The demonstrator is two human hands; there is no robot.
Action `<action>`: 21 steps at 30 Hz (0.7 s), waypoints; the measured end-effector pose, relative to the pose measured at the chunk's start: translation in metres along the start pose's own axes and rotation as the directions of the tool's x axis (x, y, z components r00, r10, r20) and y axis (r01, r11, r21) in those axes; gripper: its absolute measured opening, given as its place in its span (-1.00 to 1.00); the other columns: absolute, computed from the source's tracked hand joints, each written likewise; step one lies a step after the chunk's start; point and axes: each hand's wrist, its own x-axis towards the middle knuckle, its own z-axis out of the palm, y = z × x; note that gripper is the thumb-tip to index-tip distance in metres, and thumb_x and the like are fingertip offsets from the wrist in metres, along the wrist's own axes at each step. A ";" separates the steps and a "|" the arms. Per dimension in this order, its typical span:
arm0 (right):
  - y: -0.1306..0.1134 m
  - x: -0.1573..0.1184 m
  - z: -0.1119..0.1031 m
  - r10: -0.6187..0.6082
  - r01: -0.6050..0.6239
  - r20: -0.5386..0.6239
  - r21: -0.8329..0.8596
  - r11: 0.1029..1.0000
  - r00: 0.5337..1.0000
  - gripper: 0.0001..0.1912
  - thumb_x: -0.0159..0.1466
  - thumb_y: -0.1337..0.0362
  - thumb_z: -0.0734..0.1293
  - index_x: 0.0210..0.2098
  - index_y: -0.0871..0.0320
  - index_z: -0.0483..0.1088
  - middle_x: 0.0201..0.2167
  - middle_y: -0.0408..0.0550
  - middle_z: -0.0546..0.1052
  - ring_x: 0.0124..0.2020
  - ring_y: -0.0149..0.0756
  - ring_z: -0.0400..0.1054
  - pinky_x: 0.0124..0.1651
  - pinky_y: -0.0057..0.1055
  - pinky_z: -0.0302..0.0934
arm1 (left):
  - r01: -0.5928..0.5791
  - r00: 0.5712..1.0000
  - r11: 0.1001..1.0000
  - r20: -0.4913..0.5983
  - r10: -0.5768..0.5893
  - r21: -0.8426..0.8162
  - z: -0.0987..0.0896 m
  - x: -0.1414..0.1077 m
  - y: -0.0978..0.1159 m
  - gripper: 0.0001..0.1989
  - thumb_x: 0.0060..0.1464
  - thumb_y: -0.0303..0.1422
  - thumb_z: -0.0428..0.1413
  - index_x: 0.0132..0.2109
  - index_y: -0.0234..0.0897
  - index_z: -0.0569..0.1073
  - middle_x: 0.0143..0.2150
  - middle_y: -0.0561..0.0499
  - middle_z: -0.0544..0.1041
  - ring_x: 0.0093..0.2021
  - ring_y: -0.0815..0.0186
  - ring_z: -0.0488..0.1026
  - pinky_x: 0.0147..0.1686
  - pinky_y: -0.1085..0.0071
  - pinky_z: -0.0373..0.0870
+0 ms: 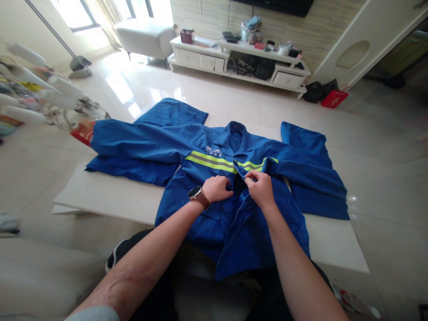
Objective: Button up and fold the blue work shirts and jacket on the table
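Hands (218, 189) on blue jacket (224, 223), white table (113, 196) beneath, cabinet (194, 58) beyond.

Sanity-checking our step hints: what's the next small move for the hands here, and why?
Probably ease the right hand toward the left hand, so the front of the blue jacket closes. The right hand pinches one front edge by the yellow-and-grey stripe, the left hand rests at the opposite panel, and the front gapes between them.
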 end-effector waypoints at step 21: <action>-0.015 -0.015 0.001 -0.314 0.257 0.204 0.265 0.930 0.927 -0.87 0.00 0.30 0.21 -0.64 0.13 0.33 -0.69 -0.19 0.31 -0.62 -0.39 0.14 -0.47 -0.40 -0.03 | 0.169 0.928 0.980 -0.319 -0.193 -0.101 -0.001 0.022 0.006 -0.90 0.22 -0.43 0.07 -0.26 -0.20 0.46 -0.20 -0.09 0.61 -0.18 0.18 0.54 -0.25 0.35 0.29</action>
